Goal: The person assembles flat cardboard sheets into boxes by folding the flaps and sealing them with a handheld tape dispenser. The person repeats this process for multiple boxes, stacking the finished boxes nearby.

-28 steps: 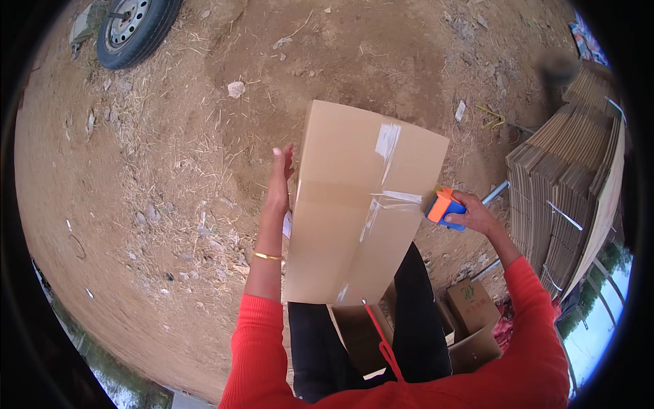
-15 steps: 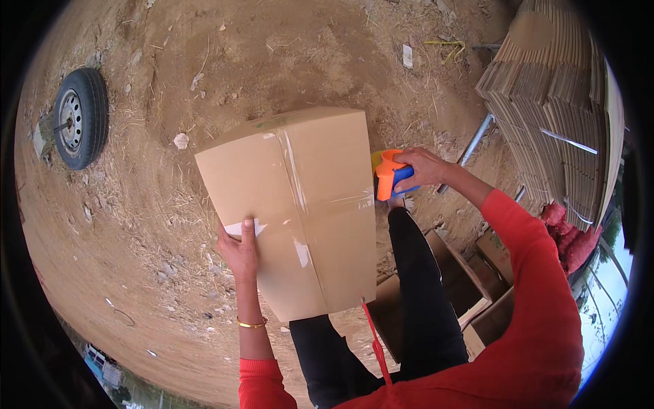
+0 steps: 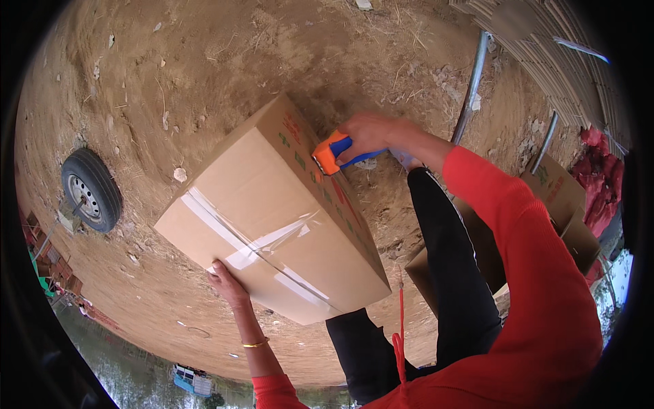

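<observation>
Supports the tilted box (image 3: 272,211), in front of the legs (image 3: 444,252), with the left hand (image 3: 230,288) at its lower-left edge; cannot tell, with those fingers mostly hidden, spread from pressed together. Grips the dispenser (image 3: 328,155) in the right hand (image 3: 370,133), fingers curled around it, by the box's printed side.

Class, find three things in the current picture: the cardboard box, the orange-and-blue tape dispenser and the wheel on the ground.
Cardboard box (image 3: 272,204): head view, on its taped face.
Tape dispenser (image 3: 327,159): head view, on its orange part.
Wheel (image 3: 87,193): head view, on its pale rim.
</observation>
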Tool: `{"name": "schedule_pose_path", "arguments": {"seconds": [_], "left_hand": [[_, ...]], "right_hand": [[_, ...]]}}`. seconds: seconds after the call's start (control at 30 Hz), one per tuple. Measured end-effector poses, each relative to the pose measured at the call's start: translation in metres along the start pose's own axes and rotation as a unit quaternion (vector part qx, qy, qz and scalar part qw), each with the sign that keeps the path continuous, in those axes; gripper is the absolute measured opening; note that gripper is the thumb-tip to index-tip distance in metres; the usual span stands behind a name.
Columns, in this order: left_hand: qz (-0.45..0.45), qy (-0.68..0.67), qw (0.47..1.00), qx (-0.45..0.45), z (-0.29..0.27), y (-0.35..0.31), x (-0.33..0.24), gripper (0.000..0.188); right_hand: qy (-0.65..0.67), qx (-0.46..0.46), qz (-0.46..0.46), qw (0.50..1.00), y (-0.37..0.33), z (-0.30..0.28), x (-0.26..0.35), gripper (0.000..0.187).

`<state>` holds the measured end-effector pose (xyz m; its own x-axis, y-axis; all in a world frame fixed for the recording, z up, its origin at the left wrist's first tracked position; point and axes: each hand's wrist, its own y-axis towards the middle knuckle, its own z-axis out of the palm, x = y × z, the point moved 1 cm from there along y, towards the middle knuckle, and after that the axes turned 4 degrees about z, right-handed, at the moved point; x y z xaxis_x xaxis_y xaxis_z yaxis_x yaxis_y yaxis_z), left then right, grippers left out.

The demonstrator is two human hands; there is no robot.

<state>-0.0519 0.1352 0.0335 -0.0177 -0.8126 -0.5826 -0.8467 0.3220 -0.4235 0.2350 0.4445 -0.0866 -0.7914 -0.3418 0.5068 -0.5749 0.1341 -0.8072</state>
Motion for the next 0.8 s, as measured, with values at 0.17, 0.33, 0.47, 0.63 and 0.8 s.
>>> {"name": "schedule_pose_path", "arguments": {"seconds": [0.17,0.33,0.47,0.63,0.8], "left_hand": [[-0.012,-0.033,0.999,0.023,0.001,-0.001,0.007,0.059],[-0.103,0.049,0.988,0.108,-0.001,-0.004,-0.002,0.078],[-0.187,-0.312,0.925,0.112,0.009,0.004,-0.024,0.079],[-0.270,-0.376,0.878,0.123,0.005,0.044,0.058,0.053],[-0.308,-0.387,0.853,0.165,0.004,0.063,0.128,0.050]], "right_hand": [[-0.073,-0.092,0.176,0.977,-0.032,0.026,0.075,0.015],[0.134,-0.190,0.278,0.932,-0.031,0.090,0.054,0.031],[0.272,-0.376,0.270,0.843,-0.065,0.062,0.085,0.047],[0.270,-0.460,0.220,0.817,-0.017,0.057,0.098,0.049],[0.223,-0.489,0.260,0.802,0.044,0.086,0.069,0.055]]}}
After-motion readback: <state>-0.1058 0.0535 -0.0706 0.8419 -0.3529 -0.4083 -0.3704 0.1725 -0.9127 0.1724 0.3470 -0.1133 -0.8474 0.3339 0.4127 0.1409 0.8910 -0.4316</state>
